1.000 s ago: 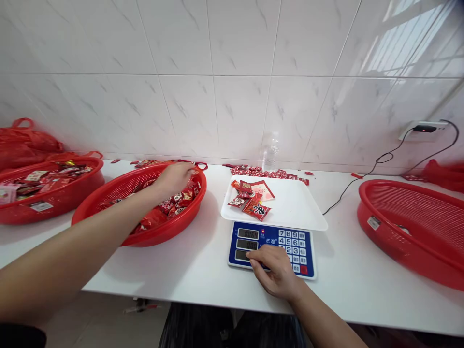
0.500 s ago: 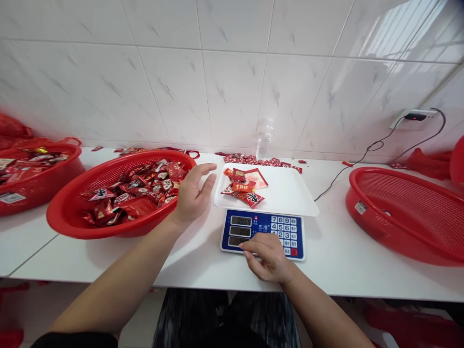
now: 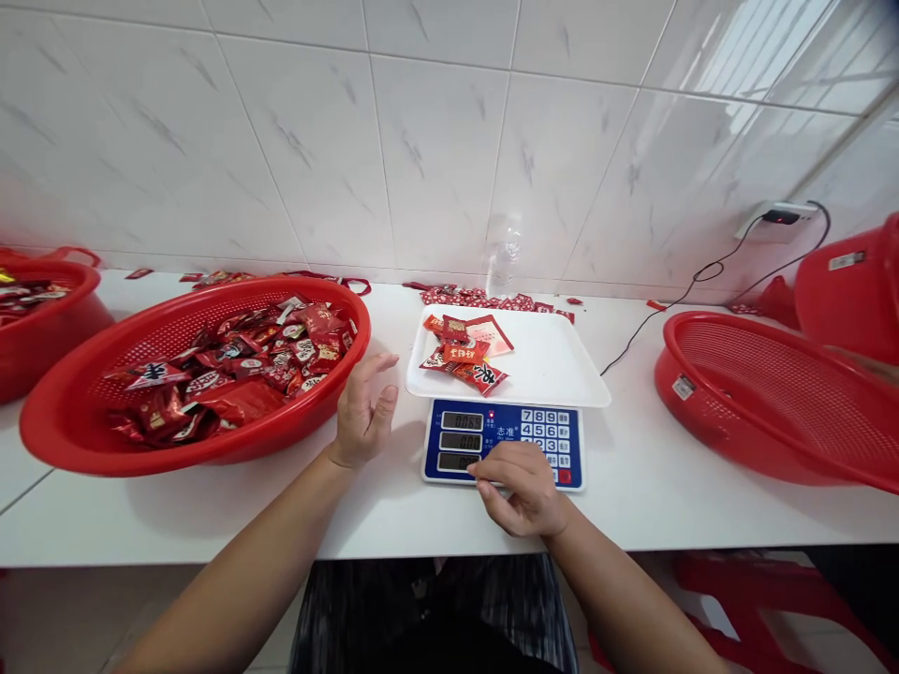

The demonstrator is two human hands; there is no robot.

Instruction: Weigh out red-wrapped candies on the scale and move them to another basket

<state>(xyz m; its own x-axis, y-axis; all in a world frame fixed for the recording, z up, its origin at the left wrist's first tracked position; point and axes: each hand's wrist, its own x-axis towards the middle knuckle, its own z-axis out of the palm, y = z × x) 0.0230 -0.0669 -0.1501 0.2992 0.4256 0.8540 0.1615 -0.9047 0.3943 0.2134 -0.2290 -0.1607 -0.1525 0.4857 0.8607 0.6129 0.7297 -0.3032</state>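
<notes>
My left hand [image 3: 363,412] is open and holds nothing, its fingers and thumb apart, between the red basket of packets and the scale. My right hand [image 3: 521,487] is empty, its fingers loosely bent with the thumb apart from the index finger. It hangs over the lower part of the blue scale [image 3: 506,419], covering some keys and the edge of the bottom display. On the scale's white tray [image 3: 548,360], several red snack packets [image 3: 467,354] lie heaped at the left end. The large red basket [image 3: 66,440] at left holds many similar packets [image 3: 243,365].
Another red basket of packets [image 3: 49,346] stands far left. A red basket [image 3: 674,374] sits at right, with a tilted red container [image 3: 847,290] behind it. A clear bottle [image 3: 504,257] and patterned red packaging [image 3: 478,299] lie by the wall. A cable [image 3: 636,346] runs to the socket.
My left hand has drawn back toward me from the tray's left edge. My right hand stays over the scale. The view has shifted, and a tilted red container shows more at right.
</notes>
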